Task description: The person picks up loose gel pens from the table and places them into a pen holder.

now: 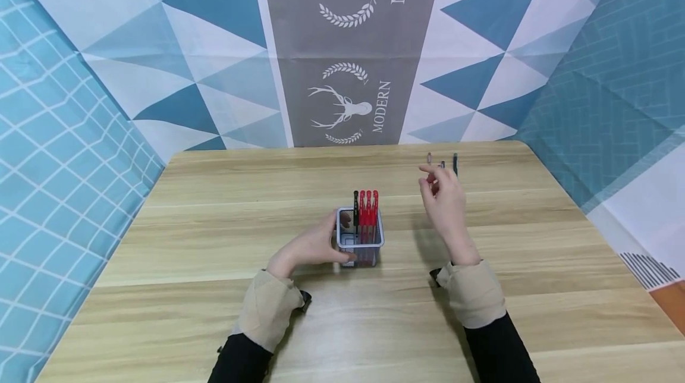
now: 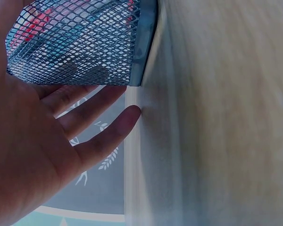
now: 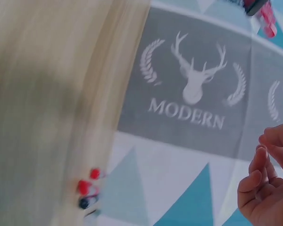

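Observation:
My left hand (image 1: 313, 244) holds a grey wire-mesh pen holder (image 1: 365, 256) at its left side, thumb across the front. In the left wrist view the fingers extend behind the mesh (image 2: 75, 56), close to the tabletop. A black pen (image 1: 355, 207) and several red pens (image 1: 368, 210) stand upright in the holder, lined up side by side. To the right, my right hand (image 1: 446, 201) hovers over the table with its fingers loosely bent and nothing in them. Just beyond it lies a dark pen (image 1: 455, 162), with other small pen-like things partly hidden by the fingers.
The wooden table (image 1: 214, 210) ends at a patterned backdrop (image 1: 214, 44) behind. Along the far edge, the right wrist view shows blurred red tips (image 3: 85, 187) and a dark tip (image 3: 85, 202). A blue gridded cloth (image 1: 64, 163) hangs at the left.

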Demonstrator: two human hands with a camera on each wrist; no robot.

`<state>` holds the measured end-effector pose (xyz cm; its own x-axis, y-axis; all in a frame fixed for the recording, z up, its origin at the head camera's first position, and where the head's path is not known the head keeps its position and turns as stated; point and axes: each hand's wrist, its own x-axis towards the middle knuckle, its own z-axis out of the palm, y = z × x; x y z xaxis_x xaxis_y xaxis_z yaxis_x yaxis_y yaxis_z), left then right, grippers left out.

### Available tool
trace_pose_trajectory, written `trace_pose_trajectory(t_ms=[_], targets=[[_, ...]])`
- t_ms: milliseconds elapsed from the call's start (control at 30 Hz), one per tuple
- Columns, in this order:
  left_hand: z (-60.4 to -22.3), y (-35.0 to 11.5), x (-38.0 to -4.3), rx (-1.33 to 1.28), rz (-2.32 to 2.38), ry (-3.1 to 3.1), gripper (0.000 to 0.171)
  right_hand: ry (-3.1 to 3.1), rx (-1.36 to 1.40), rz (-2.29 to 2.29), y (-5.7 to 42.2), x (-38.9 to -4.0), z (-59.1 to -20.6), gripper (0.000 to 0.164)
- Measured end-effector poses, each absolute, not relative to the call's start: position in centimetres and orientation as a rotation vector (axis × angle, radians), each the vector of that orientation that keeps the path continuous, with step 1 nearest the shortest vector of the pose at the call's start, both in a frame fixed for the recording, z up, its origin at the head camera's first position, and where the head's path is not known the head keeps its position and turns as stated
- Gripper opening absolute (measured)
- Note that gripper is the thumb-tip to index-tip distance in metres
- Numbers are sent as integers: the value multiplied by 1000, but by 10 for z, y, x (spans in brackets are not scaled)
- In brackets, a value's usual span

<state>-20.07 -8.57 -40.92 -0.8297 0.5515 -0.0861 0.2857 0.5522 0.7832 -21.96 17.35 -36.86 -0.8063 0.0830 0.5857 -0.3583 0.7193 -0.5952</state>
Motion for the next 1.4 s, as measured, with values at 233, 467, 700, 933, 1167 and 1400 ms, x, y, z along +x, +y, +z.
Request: trace_pose_trajectory(t_ms=[233,467,700,933,1167,1400], targets=[[-409,-86,-200,722,1144,2489,82,-2429,68,967,192,-227,-377,22],[-411,-85,-201,721,1154,2474,83,-2645,-33,909,210,-230,-387,23],[-412,-85,-201,741,1160,2480,80,-2837,-22,857,218,-232,-392,32],[-411,-86,-201,747,1157,2485,80,-3133,49,743,221,-231,-394,40],[-413,-86,-202,748,1150,2489,79,-3244,129,678,223,-231,-399,49],[-413,-86,-202,744,1149,2489,80,-3258,119,669,222,-230,-398,42]])
